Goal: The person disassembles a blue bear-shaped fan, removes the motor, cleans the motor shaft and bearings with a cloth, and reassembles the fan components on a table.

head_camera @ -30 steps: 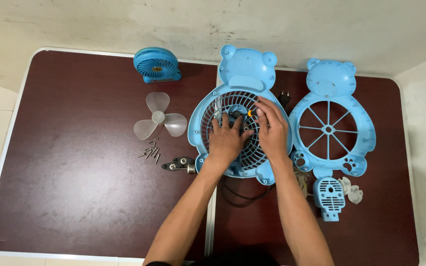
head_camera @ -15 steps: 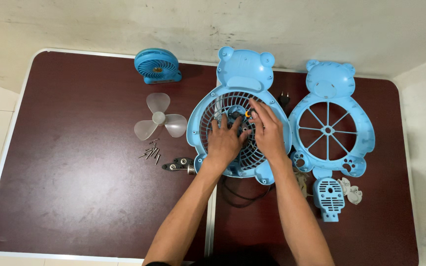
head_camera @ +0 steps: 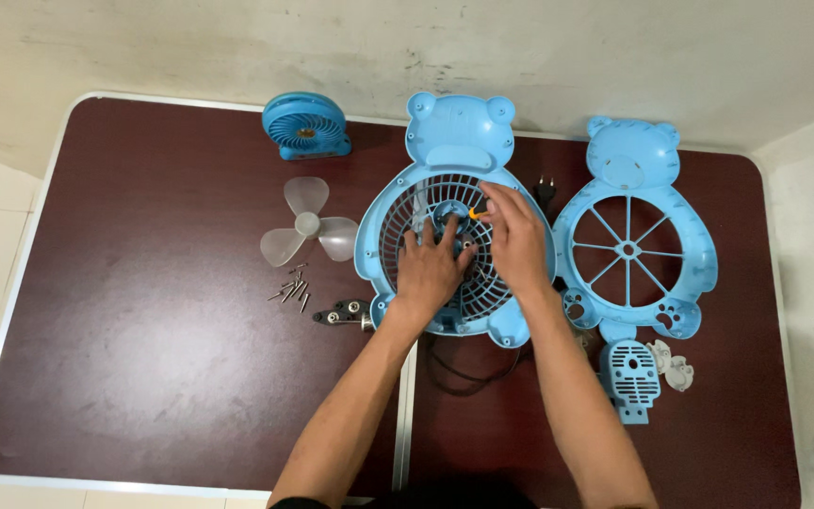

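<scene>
The bear-shaped blue fan housing (head_camera: 454, 179) lies flat on the dark reddish-brown bench (head_camera: 143, 377), directly under both hands, its round grille facing up. The bench has a pale rim and a seam running down its middle toward the person; beyond its far edge is a worn, off-white floor or wall surface, mottled with marks.

Right of the hands lies a second bear-shaped panel (head_camera: 635, 236) with open spokes, close beside the housing. Up and to the left of the hands stands a small round blue fan (head_camera: 305, 124); left of them lies a translucent three-blade propeller (head_camera: 307, 229). Below the right hand's side rest a small blue vented cover (head_camera: 630, 375) and white plastic bits (head_camera: 669, 366).

The left hand (head_camera: 433, 269) rests spread on the grille's centre, fingers splayed, its grip open and flat. The right hand (head_camera: 515, 236) has its fingertips pinched on a small orange piece (head_camera: 474, 214) at the hub. A cluster of screws (head_camera: 290, 290) lies left of the left wrist, with a small black bracket (head_camera: 341, 312) just beside them.
</scene>
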